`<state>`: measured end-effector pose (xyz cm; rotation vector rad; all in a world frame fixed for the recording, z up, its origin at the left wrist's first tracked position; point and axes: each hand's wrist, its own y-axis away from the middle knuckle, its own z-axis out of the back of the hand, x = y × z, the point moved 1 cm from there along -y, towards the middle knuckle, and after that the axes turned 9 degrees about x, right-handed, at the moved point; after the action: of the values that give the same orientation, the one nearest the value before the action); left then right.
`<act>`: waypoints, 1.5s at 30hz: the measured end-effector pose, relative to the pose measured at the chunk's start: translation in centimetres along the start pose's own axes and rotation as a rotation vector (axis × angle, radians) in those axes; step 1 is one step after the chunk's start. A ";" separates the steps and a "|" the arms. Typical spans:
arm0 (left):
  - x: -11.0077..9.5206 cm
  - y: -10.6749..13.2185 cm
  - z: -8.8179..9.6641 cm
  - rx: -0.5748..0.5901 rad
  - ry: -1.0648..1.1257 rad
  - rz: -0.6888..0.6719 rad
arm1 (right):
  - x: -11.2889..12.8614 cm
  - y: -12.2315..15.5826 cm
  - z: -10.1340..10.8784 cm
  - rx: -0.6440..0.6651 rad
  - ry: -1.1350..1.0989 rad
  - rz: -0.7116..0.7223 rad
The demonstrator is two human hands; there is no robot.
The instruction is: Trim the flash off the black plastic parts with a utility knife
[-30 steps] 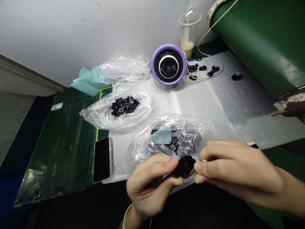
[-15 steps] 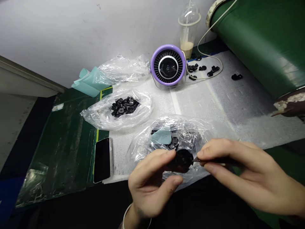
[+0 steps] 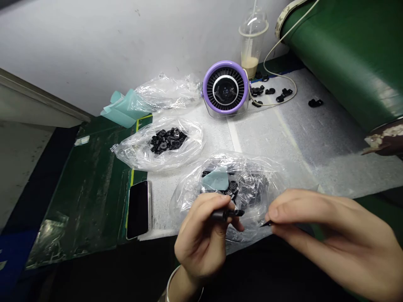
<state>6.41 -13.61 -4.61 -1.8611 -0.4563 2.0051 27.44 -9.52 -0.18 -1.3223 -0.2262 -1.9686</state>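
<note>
Pinched in my left hand is a small black plastic part, seen nearly edge-on, with a narrow piece sticking out to the right. My right hand is closed on a slim pointed tool; its dark tip shows past the fingertips and the rest is hidden in the hand. A small gap separates the tip from the black part. Just beyond my hands lies an open clear plastic bag of black parts, with a blue-green sheet piece on top.
Another clear bag with black parts lies further left. A phone rests at the left. Behind stand a purple fan and a plastic cup. Loose black parts lie near a cable and a green roller.
The black part has turned from its round face to nearly edge-on in my left hand. The tool's tip has come away from it, my right hand shifting slightly right and down.
</note>
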 end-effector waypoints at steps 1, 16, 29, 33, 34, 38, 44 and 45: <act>0.0 0.0 0.0 -0.003 -0.037 -0.015 | 0.1 0.1 0.0 0.001 0.111 0.061; -0.2 0.3 1.1 0.018 -0.409 -0.197 | 0.5 -0.2 -0.5 0.014 0.702 0.258; 0.0 0.5 1.2 0.046 -0.365 -0.184 | 0.5 0.1 -1.5 -0.070 0.651 0.170; -0.6 0.8 1.3 0.057 -0.375 -0.173 | -1.5 -0.6 -1.4 -0.097 0.673 0.198; -0.6 0.8 1.3 0.061 -0.367 -0.167 | -1.9 -0.8 -1.4 -0.099 0.626 0.188; -0.2 0.5 1.2 0.074 -0.273 -0.155 | -1.8 -1.3 -1.2 -0.076 0.172 -0.015; 0.0 -0.3 0.8 0.120 -0.254 -0.179 | -0.3 -2.2 -1.9 0.087 -0.430 -0.251; -0.1 -0.4 0.7 0.121 -0.275 -0.183 | -0.3 -2.3 -2.1 0.061 -0.457 -0.255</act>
<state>5.70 -13.31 -4.30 -1.4248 -0.5460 2.1180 24.47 -8.76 -0.82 -1.7603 -0.6971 -1.8147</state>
